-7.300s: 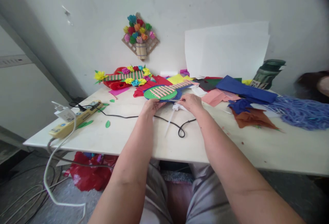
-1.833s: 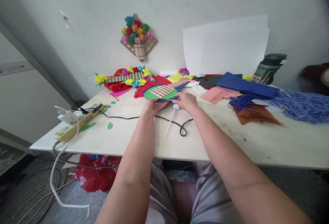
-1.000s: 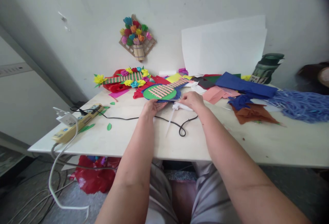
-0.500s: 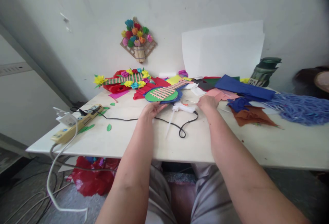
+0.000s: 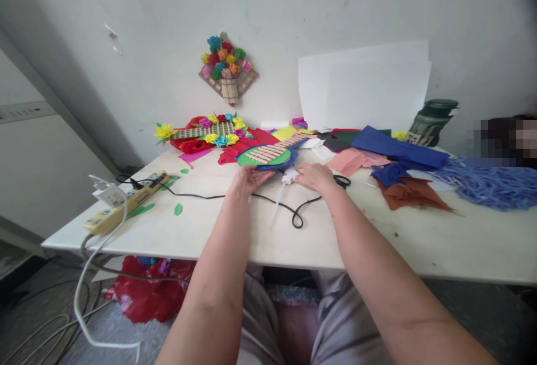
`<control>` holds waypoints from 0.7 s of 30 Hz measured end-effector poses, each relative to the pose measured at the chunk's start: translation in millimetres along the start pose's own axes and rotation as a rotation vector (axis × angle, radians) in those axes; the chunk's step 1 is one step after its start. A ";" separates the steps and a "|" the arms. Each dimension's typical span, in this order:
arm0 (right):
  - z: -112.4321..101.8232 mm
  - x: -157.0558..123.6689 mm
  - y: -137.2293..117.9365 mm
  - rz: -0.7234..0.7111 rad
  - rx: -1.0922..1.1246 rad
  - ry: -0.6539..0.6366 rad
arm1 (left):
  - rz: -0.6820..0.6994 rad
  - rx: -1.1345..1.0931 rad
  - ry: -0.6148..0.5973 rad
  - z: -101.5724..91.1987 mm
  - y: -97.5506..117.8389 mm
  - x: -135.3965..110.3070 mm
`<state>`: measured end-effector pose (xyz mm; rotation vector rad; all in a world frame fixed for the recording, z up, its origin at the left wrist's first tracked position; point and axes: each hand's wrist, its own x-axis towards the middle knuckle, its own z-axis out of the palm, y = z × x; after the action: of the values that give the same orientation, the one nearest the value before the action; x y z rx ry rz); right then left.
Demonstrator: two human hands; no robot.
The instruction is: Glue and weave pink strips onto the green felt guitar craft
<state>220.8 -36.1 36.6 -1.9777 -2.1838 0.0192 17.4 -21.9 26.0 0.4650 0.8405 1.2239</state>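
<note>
My left hand (image 5: 248,179) grips the near edge of a guitar-shaped paper craft (image 5: 268,153), green with a scalloped blue border and pale pink strips across it. The craft is tilted slightly off the tabletop, its neck pointing to the far right. My right hand (image 5: 314,177) is closed over the handle of a white hot glue gun (image 5: 289,175), whose glue stick points toward me. The hand hides most of the handle. Beside its wrist lie scissors with black handles (image 5: 342,181).
A yellow power strip (image 5: 126,203) with cords sits at the left. Behind are a flowered paper guitar (image 5: 205,132) and red paper (image 5: 239,147). On the right lie blue paper (image 5: 398,148), brown paper (image 5: 413,190), blue strings (image 5: 490,180) and a leaning green bottle (image 5: 432,123). Someone's head shows far right.
My right hand has moved left from the scissors onto the glue gun, leaving the scissors on the table. My left hand and the paper guitar have hardly moved.
</note>
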 end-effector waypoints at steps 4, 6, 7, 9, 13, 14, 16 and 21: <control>7.4 -2.7 -12.0 0.005 -0.061 -0.015 | -0.005 0.012 -0.018 -4.1 0.5 5.4; 9.8 -2.8 -15.7 0.040 -0.046 -0.009 | 0.003 0.016 -0.016 -5.6 0.3 7.7; 10.1 -2.6 -16.6 0.053 -0.034 -0.008 | 0.007 0.018 -0.015 -6.1 0.1 8.3; 8.8 -2.2 -16.0 0.066 -0.026 -0.007 | 0.015 0.022 -0.015 -7.1 -0.3 8.9; 1.8 -1.8 -4.2 0.080 -0.062 0.028 | 0.027 0.032 -0.031 -9.5 -1.0 10.2; 0.2 -1.4 0.5 0.099 -0.062 0.051 | 0.024 0.031 -0.037 -10.1 -1.2 10.8; -1.9 0.7 10.2 0.136 -0.031 0.097 | 0.013 0.026 -0.044 -11.0 -1.4 11.9; -2.2 8.7 25.8 0.083 0.304 0.265 | -0.009 0.032 -0.034 -9.8 -0.4 10.5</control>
<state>245.7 -24.9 36.3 -1.7859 -1.8135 0.0894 11.2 -13.3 16.3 0.5060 0.8338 1.1930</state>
